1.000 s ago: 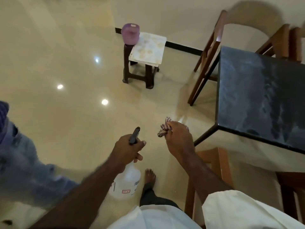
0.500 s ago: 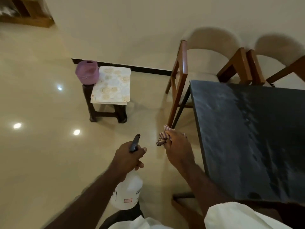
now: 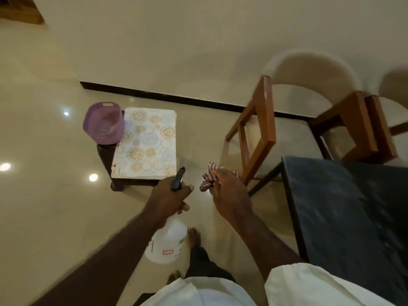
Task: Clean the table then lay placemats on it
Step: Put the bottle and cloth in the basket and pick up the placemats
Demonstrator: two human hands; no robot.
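- The left grip (image 3: pixel 170 196) is closed round the neck of a white spray bottle (image 3: pixel 166 245). The bottle hangs over the floor, off the bench's near-left corner.
- The right grip (image 3: pixel 228 193) is closed on a bunched striped cloth (image 3: pixel 208 180), also off the bench and just beside a wooden chair (image 3: pixel 258 133).
- The dark bench (image 3: pixel 353 217) shows pale streaks on its top; I cannot tell whether they are wet or dusty.
- The patterned placemats (image 3: pixel 146 140) lie stacked on a small stool (image 3: pixel 106 155), overhanging its front edge. A purple tub (image 3: pixel 103 122) sits at their left edge.
- Likely risks:
  - With both grips full, reaching for the mats could drop the bottle or drag the cloth across them.
  - A nudge could slide the overhanging stack or the tub off the stool.
  - Mats laid on a damp bench would trap moisture.
  - Spray dripping on the glossy floor could make a bare foot slip.
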